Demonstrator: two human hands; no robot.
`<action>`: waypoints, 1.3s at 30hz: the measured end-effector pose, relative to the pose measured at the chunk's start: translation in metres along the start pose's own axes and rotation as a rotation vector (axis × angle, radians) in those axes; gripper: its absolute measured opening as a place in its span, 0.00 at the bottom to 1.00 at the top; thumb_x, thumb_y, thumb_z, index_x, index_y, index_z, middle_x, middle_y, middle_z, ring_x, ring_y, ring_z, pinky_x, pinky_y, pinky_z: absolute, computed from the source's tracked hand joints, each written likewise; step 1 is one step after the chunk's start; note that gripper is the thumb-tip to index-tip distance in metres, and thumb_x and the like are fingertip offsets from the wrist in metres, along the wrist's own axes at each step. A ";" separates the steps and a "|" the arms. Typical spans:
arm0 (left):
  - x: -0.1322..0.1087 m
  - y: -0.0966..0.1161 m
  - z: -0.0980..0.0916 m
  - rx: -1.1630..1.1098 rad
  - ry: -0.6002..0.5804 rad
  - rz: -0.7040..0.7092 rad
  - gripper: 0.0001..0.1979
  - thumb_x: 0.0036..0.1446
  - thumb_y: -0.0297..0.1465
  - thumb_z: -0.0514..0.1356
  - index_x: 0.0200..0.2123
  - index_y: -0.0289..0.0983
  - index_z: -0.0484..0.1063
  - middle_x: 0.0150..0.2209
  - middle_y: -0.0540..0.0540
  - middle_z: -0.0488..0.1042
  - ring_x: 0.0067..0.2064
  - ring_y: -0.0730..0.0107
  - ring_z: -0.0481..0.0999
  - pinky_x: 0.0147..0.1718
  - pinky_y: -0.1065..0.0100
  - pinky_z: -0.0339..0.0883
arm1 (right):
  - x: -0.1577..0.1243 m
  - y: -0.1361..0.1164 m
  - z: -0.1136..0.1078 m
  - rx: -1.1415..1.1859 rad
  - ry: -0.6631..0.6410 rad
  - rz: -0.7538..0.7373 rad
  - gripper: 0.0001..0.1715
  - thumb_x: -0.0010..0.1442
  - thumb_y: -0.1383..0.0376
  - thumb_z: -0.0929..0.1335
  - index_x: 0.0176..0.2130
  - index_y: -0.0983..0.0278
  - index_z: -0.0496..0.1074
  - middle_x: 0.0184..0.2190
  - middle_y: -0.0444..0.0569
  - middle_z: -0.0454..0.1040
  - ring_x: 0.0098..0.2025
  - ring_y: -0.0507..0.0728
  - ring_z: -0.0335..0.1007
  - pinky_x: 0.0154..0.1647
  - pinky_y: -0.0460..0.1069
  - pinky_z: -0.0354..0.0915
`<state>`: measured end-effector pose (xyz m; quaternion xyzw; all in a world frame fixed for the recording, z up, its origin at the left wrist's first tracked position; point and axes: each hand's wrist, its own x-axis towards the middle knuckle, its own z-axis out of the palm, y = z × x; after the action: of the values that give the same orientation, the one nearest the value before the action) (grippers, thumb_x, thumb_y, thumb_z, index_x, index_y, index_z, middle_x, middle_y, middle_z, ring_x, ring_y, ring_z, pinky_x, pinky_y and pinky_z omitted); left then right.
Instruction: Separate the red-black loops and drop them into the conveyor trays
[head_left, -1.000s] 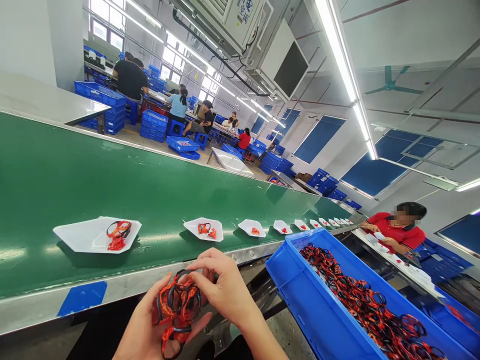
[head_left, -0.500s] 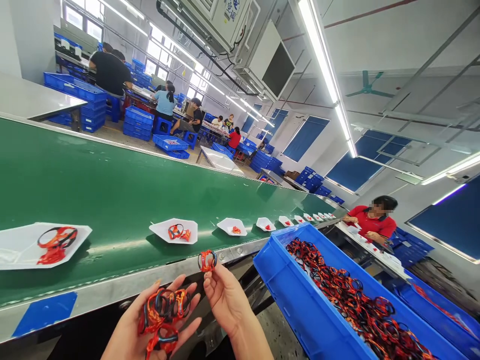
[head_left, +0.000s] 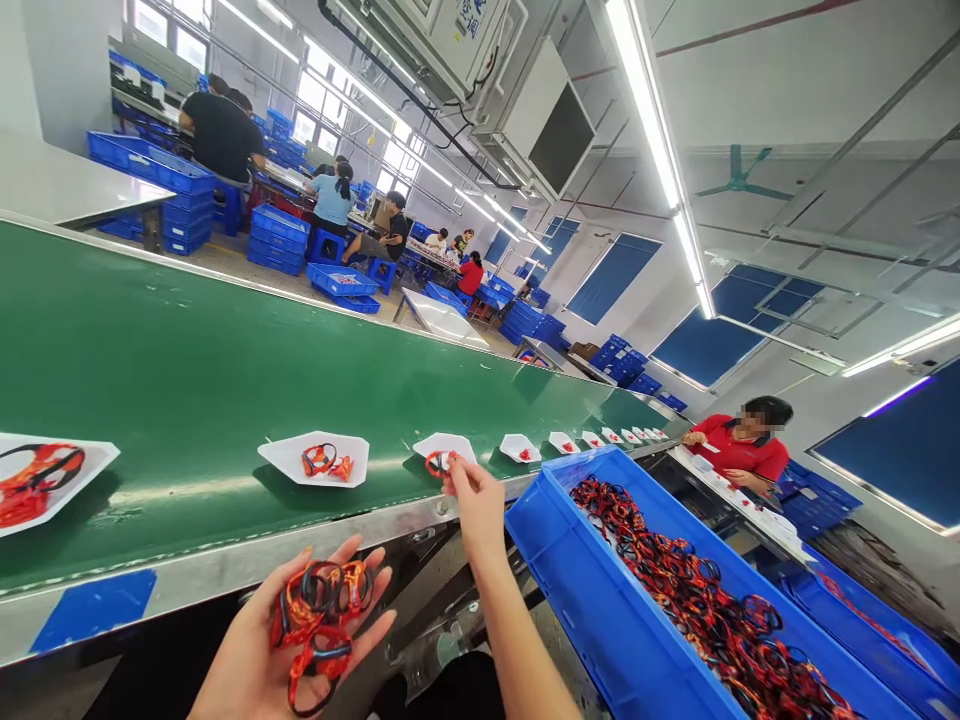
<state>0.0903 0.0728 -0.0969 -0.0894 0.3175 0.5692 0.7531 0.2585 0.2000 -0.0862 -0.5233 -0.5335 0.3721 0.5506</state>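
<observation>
My left hand [head_left: 255,625] is palm up with its fingers loosely spread, cradling several red, orange and black ring-shaped pieces [head_left: 319,610]. Over the conveyor's near edge reaches my right hand [head_left: 478,497], thumb and fingers pinched on one similar ring-shaped piece [head_left: 435,463]. That piece is at a white tray [head_left: 457,443] on the green belt [head_left: 225,370]; whether it touches the tray I cannot tell. To the left, another white tray [head_left: 349,448] holds a ring-shaped piece and a small red-orange piece. A larger-looking tray [head_left: 101,470] at the left edge has similar contents.
Right of my arm stands a blue bin [head_left: 592,610] heaped with ring-shaped pieces. More white trays [head_left: 520,443] line the belt into the distance. A co-worker in red [head_left: 742,450] sits at the far right. The belt's metal edge [head_left: 247,560] runs before me.
My right hand has moved forward from the belt's edge to a tray, carrying the ring-shaped piece. The trays have shifted left. My left hand still cradles its pieces, nearly in place.
</observation>
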 end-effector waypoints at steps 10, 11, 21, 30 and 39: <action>0.006 0.000 -0.005 0.020 -0.024 0.034 0.20 0.48 0.34 0.63 0.45 0.34 0.72 0.44 0.36 0.77 0.44 0.47 0.75 0.40 0.46 0.71 | -0.061 -0.051 0.018 -0.255 -0.424 -0.179 0.16 0.54 0.65 0.68 0.44 0.59 0.73 0.36 0.46 0.74 0.29 0.51 0.66 0.31 0.46 0.64; 0.008 -0.001 -0.007 0.043 -0.020 0.041 0.17 0.48 0.34 0.62 0.43 0.35 0.73 0.41 0.37 0.78 0.40 0.50 0.77 0.36 0.50 0.73 | -0.076 -0.055 0.021 -0.285 -0.512 -0.205 0.19 0.52 0.66 0.69 0.46 0.58 0.72 0.38 0.45 0.73 0.29 0.51 0.66 0.30 0.46 0.64; 0.009 -0.009 -0.006 0.065 -0.029 0.004 0.09 0.49 0.32 0.62 0.34 0.35 0.74 0.33 0.41 0.79 0.29 0.61 0.77 0.30 0.58 0.73 | -0.101 -0.039 0.023 -0.212 -0.503 -0.151 0.19 0.50 0.71 0.70 0.43 0.57 0.74 0.38 0.45 0.73 0.34 0.53 0.67 0.36 0.47 0.64; 0.009 -0.011 -0.008 0.039 0.010 -0.005 0.17 0.48 0.33 0.63 0.41 0.31 0.73 0.42 0.34 0.78 0.45 0.46 0.75 0.44 0.44 0.69 | -0.105 -0.019 0.007 0.062 -0.410 -0.026 0.33 0.52 0.73 0.68 0.56 0.58 0.62 0.45 0.48 0.73 0.44 0.56 0.69 0.45 0.51 0.63; 0.010 -0.009 -0.008 0.033 0.022 0.017 0.19 0.46 0.33 0.64 0.44 0.33 0.72 0.48 0.35 0.75 0.48 0.45 0.73 0.44 0.42 0.68 | -0.103 -0.013 0.004 0.303 -0.382 0.089 0.32 0.53 0.69 0.70 0.56 0.57 0.63 0.49 0.49 0.71 0.44 0.56 0.69 0.46 0.52 0.65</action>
<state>0.0970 0.0742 -0.1112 -0.0805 0.3357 0.5694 0.7460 0.2363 0.0985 -0.0946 -0.3778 -0.5423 0.5639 0.4951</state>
